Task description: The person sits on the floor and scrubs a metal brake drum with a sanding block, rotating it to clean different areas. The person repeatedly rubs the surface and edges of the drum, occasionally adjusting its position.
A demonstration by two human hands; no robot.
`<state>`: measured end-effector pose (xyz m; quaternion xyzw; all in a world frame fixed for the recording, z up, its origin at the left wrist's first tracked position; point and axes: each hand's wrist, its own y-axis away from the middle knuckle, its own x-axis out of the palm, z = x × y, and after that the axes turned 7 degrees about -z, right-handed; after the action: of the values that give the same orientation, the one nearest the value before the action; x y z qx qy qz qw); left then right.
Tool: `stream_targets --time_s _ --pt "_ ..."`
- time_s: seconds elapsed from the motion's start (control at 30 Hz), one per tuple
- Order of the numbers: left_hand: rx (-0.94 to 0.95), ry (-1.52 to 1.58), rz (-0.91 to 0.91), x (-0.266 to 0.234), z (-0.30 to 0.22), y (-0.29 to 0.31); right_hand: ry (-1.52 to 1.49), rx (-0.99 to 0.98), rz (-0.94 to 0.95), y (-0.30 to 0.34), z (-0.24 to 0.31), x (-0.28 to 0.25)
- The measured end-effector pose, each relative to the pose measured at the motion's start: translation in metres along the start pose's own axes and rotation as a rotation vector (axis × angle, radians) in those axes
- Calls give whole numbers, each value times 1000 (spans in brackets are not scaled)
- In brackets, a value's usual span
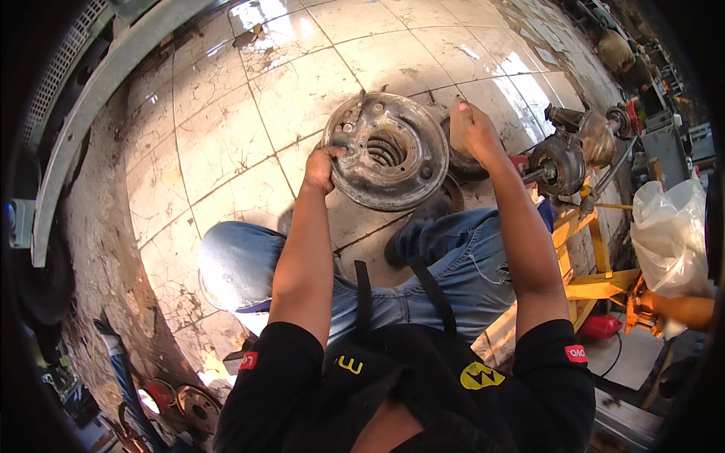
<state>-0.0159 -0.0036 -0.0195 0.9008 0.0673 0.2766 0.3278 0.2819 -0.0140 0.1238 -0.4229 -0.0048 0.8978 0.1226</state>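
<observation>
A round, worn metal brake backing plate tilts in front of me. A coil spring shows through its centre hole. My left hand grips the plate's left rim, thumb on its face and fingers behind. Just off the plate's right edge, my right hand is closed on a flat tan piece, whose kind I cannot make out. Below that hand lies a dark round part, partly hidden by the plate and my hand.
An axle assembly with a hub lies to the right, near a yellow metal stand and a clear plastic bag. A curved grey metal bar runs along the left. Cracked tiles cover the floor. A person is at the far right.
</observation>
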Motion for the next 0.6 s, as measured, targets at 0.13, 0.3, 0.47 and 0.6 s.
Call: stream_targets --time_s 0.13,0.3,0.47,0.6 --pt "-13 -33 -2 6 5 2 35 -61 -147 -7 -60 32" --pt "-35 33 -32 1 5 14 -50 -24 -13 19 -53 77" --pt "-46 -66 -36 9 -4 19 -219 -109 -98 29 -74 91" --pt "-45 -44 -28 -4 -4 9 -323 127 -1 23 -74 82"
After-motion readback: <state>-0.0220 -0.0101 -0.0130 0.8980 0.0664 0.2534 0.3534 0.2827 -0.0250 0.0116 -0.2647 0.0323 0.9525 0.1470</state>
